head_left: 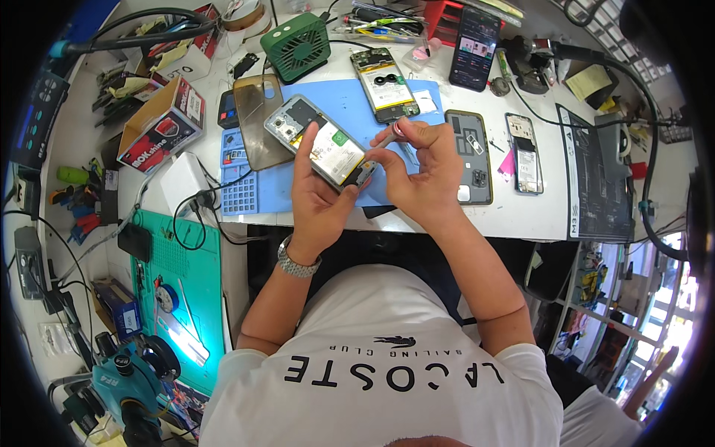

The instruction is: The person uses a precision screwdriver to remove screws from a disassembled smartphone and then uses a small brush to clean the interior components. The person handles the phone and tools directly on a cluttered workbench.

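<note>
My left hand (322,212) is wrapped round the lower end of an opened smartphone (335,155). The phone is tilted above the blue work mat (298,195), its white battery and inner parts facing up. At the phone's lower right corner, my right hand (426,167) has thumb and fingers pinched together. A small, slim piece with a reddish and metallic end (396,130) shows at those fingers; its kind is unclear. A second opened phone (384,86) lies on the mat beyond my right hand. Beside the held phone lies a translucent brownish phone case (257,123).
A phone back cover (471,160) and another opened phone (525,158) lie to the right. At the back stand a green fan (296,48) and an upright lit phone (475,48). A cardboard box (164,123) is at left, above a teal microscope (130,384). Another person's arm (655,380) shows lower right.
</note>
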`<state>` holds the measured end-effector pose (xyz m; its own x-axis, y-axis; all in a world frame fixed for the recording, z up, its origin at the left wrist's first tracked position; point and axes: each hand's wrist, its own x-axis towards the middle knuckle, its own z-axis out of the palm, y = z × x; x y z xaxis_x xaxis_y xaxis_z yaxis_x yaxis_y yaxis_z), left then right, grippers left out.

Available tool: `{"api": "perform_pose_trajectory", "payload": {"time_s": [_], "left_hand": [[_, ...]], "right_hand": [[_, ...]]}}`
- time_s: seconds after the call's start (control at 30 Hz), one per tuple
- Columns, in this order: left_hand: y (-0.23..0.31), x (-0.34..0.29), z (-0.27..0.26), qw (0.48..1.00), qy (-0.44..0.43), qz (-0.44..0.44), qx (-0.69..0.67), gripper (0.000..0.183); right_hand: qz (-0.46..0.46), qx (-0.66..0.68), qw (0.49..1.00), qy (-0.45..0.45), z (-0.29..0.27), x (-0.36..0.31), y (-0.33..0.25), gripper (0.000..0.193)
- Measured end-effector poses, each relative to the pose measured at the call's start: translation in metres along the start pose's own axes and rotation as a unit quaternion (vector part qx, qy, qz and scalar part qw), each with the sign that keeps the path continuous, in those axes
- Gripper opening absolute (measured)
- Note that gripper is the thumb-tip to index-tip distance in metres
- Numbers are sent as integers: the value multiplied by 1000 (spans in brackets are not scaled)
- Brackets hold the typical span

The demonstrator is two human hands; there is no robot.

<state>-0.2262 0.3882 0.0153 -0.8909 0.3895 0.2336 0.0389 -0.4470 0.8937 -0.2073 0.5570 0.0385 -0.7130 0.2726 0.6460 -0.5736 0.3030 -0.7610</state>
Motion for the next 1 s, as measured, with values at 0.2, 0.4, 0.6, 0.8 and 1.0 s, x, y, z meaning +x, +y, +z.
{"api": "perform_pose_trajectory", "payload": {"time_s": [0.2, 0.4, 0.6, 0.8, 1.0], "left_hand": [[2, -1, 0, 999, 7, -21, -42, 99], [-2, -1, -4, 999, 5, -7, -44, 99], [-8, -3, -5, 998, 17, 3, -66, 96], [-6, -4, -6, 997, 25, -6, -69, 94], [-6, -3, -6, 998, 24, -7, -66, 94]], "right_hand": [[-5, 19, 1000, -6, 0, -5, -1, 41], [-10, -5, 998, -54, 10, -4, -4, 53], [-16, -19, 1000, -15, 2, 16, 13, 60], [-7, -47, 999, -21, 5, 24, 28, 60], [12, -48, 998, -42, 8, 20, 35, 59]]}}
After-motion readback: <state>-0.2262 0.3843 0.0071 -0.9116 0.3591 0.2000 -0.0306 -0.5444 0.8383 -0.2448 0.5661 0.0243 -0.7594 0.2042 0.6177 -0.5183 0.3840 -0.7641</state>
